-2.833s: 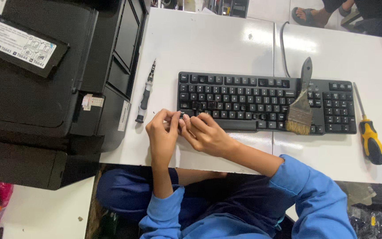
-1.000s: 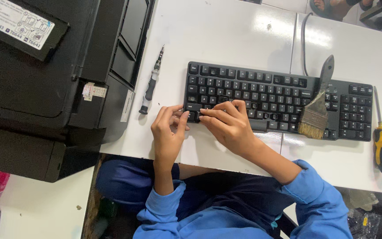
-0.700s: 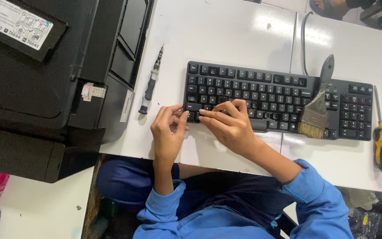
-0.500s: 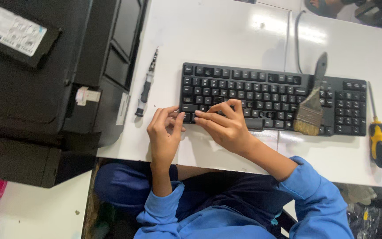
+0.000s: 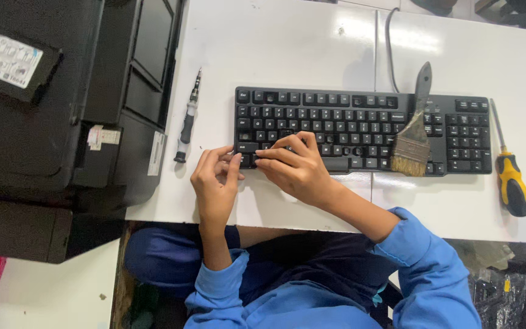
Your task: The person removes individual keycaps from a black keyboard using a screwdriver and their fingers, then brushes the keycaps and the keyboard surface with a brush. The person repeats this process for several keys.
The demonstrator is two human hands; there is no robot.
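left hand point(image 5: 215, 183): fingers curled, tips pinching at keyboard's lower-left corner key; grip on key unclear
right hand point(image 5: 294, 169): fingers half bent, tips pressing the bottom-left keys, holding nothing
keyboard point(image 5: 360, 128): black, flat on white worktop point(image 5: 287, 49), under both hands' fingertips
brush point(image 5: 414, 134): lying on keyboard, right of right hand
small screwdriver point(image 5: 187, 122): just above-left of left hand
yellow screwdriver point(image 5: 510, 176): far right of right hand

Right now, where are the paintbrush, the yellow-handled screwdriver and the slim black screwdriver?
paintbrush point(image 5: 410, 148), head view, on the bristle block lying across the keyboard.
yellow-handled screwdriver point(image 5: 512, 186), head view, on the yellow handle, right of the keyboard.
slim black screwdriver point(image 5: 187, 126), head view, on the dark handle, left of the keyboard.
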